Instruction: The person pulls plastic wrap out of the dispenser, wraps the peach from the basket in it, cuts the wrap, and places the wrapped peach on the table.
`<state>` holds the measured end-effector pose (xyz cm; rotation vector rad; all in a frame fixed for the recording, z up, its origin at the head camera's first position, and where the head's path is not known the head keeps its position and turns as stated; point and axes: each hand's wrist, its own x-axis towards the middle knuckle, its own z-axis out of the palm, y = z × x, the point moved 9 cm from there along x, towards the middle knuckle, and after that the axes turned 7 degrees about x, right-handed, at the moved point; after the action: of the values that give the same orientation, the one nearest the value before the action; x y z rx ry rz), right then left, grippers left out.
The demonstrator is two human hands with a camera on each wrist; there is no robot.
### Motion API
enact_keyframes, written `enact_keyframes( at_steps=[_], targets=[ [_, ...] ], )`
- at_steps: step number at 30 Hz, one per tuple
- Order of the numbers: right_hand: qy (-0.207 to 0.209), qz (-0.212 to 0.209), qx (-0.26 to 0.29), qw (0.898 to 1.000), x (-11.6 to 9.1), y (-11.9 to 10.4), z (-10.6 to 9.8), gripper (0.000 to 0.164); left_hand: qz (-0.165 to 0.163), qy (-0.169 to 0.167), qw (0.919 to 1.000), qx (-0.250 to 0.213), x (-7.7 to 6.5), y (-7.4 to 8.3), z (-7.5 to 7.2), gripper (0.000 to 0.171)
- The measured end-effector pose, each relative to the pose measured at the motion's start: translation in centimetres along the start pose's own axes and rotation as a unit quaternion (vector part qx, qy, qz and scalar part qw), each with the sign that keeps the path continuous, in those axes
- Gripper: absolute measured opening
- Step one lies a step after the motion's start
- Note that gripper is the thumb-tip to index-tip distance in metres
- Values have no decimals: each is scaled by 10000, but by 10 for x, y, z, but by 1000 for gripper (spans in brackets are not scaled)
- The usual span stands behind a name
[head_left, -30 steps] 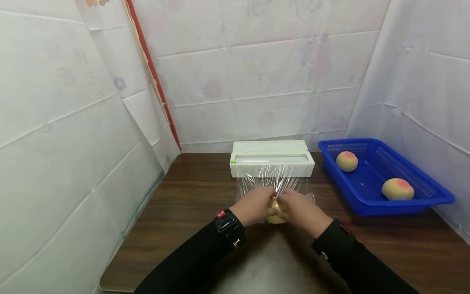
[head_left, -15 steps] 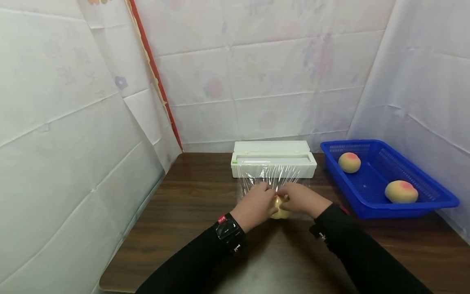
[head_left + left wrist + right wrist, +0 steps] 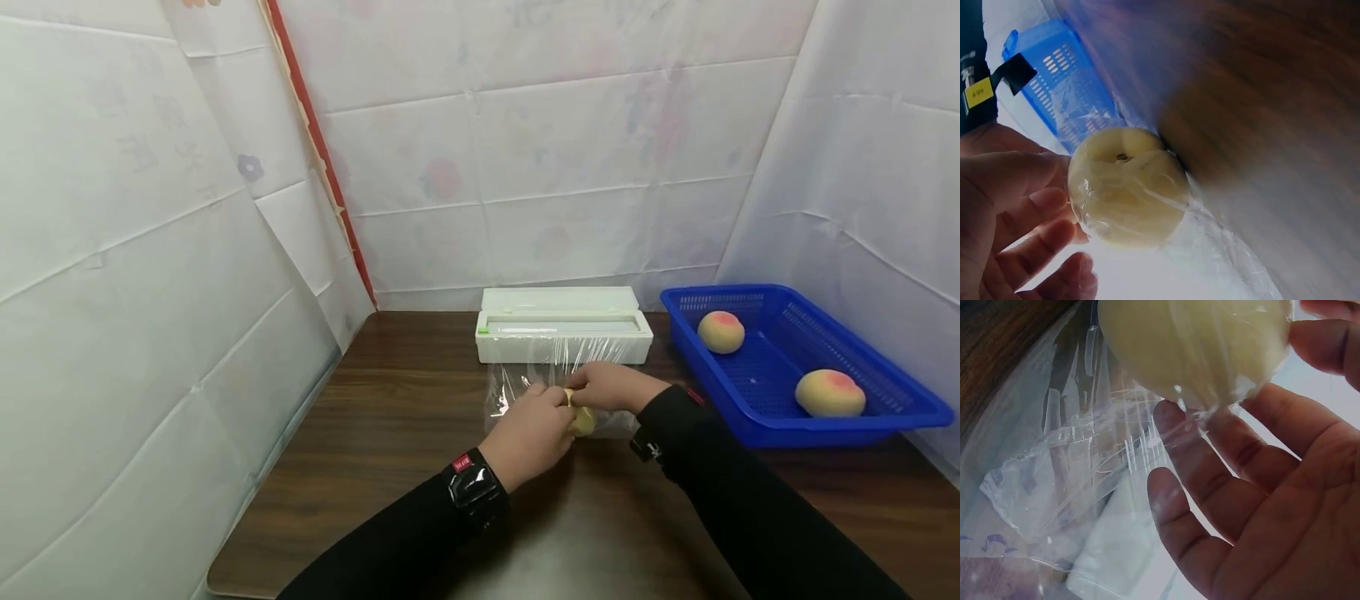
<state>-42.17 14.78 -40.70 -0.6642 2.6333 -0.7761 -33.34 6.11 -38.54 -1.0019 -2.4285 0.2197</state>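
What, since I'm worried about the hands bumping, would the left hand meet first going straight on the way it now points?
Likely the yellow fruit covered by the clear film: the left hand is close against it. The right hand looks next beyond, though depth is unclear.

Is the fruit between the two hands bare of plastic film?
No, the left wrist view shows clear, creased film lying over the fruit.

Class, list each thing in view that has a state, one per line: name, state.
White box, lid open
Clear film, drawn out past the box, creased
Held fruit, film lying over it
Blue basket, holding two fruits
Far basket fruit, unwrapped
Near basket fruit, unwrapped
Left hand, gripping the held fruit
Right hand, gripping the held fruit
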Motion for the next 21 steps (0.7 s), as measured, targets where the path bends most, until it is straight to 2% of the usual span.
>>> enact_keyframes(
  at_steps=[4, 8, 13, 18, 21],
  targets=[
    [21, -12, -60, 10000, 5, 2, -2, 29, -47, -147, 9999, 38, 0, 0, 1, 21],
    [23, 82, -118, 9999, 12, 8, -2, 31, -176, -346, 9990, -225, 1, -2, 6, 23],
    [72, 166, -106, 9998, 17, 15, -4, 35, -252, -378, 9980, -429, 7, -6, 14, 21],
    [107, -5, 64, 9999, 18, 14, -5, 30, -292, -423, 9976, -467, 15, -12, 21, 16],
    [410, -227, -23, 9989, 13, 10, -8, 25, -377, -432, 9966, -584, 18, -17, 24, 11]
  ],
)
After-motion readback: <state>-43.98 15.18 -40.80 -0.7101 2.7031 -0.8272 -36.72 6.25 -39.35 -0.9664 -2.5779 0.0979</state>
